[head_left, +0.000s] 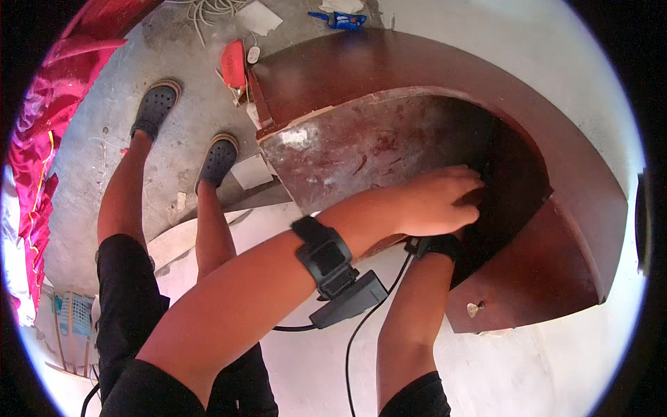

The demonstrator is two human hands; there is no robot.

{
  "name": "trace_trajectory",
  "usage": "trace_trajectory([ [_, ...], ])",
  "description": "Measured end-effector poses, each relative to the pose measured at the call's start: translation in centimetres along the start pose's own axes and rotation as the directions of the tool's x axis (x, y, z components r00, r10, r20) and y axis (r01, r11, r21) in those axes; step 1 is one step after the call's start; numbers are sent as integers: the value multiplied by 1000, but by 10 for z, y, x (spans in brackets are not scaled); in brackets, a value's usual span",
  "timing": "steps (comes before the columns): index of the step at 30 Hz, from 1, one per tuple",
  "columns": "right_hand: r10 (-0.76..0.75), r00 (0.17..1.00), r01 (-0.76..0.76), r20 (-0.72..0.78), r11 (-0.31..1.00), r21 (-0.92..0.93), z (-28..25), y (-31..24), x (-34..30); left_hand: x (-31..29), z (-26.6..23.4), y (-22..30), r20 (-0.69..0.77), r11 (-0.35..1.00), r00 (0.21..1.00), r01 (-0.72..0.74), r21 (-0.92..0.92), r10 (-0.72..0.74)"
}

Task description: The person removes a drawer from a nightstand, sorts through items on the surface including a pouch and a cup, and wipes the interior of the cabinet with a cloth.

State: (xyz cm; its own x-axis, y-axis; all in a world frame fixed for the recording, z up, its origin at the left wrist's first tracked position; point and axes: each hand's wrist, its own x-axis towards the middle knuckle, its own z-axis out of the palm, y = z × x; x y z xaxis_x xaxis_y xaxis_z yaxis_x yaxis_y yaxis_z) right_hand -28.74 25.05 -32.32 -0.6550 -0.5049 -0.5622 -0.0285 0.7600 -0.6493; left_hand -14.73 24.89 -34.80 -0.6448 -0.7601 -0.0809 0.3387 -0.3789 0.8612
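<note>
A dark red-brown wooden cabinet (410, 62) with a deep hollow fills the right side. My left hand (438, 201) reaches over its opening from the left, knuckles up. Its fingers curl down into the shadow, with the thumb bent below them; whatever they hold, if anything, is hidden. Underneath, my right hand (448, 244) goes into the same hollow, and its fingers are lost in the dark and behind my left hand. A worn, scuffed panel (368, 149) forms the hollow's far side. The nearer panel (531, 271) has a small brass-coloured metal fitting (475, 308).
Black strapped devices (326, 257) sit on my wrists, and a black cable (351, 347) hangs between my arms. On the concrete floor lie a red packet (235, 62), a blue packet (346, 21) and pale coiled cable (201, 14). Pink-red cloth (55, 104) hangs at left.
</note>
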Motion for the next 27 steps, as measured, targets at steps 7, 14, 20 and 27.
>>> trace_trajectory([
  [7,-31,993,80,116,889,-451,52,-13,59,-13,-37,13,-176,989,973,145,-21,-146],
  [14,-454,760,602,465,220,-768,29,61,88,5,-36,31,-265,905,928,-143,400,263],
  [20,-730,629,723,267,424,-545,49,46,-34,-10,-30,32,-277,599,904,29,800,326],
  [27,-830,492,848,262,390,-358,104,54,-108,-88,-40,44,-271,358,916,157,920,295],
])
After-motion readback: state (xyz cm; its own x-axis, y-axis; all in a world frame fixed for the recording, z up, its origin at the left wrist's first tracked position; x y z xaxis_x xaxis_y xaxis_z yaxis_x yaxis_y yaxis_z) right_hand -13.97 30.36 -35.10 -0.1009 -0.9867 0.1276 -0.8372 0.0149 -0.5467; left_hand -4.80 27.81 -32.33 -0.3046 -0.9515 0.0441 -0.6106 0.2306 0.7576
